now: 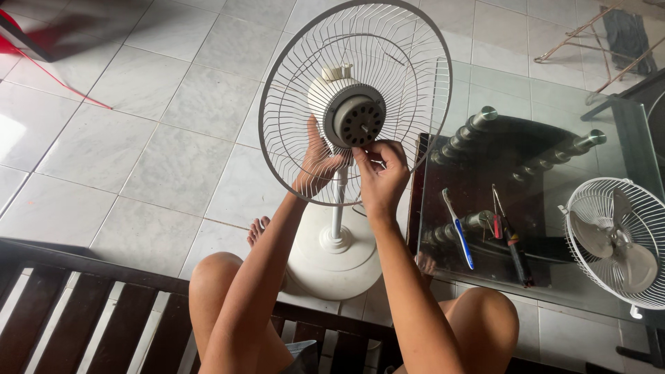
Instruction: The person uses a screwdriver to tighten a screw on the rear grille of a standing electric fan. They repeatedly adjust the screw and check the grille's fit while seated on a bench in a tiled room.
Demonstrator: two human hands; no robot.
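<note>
On pale marble-tiled floor (138,131): one white pedestal fan (337,239), round base near feet, rear wire guard (277,104) mounted, motor hub (357,119) exposed. Left hand (320,161) behind guard, grip closed around motor housing. Right hand (381,173) at hub's lower edge, fingertips pinched on a small part; cannot tell which. Beside, right: glass counter (554,111) carrying one blue-white toothbrush (458,228), two screwdrivers (512,242), one front guard with blade (616,239). Dark slatted bench (83,312) underneath.
</note>
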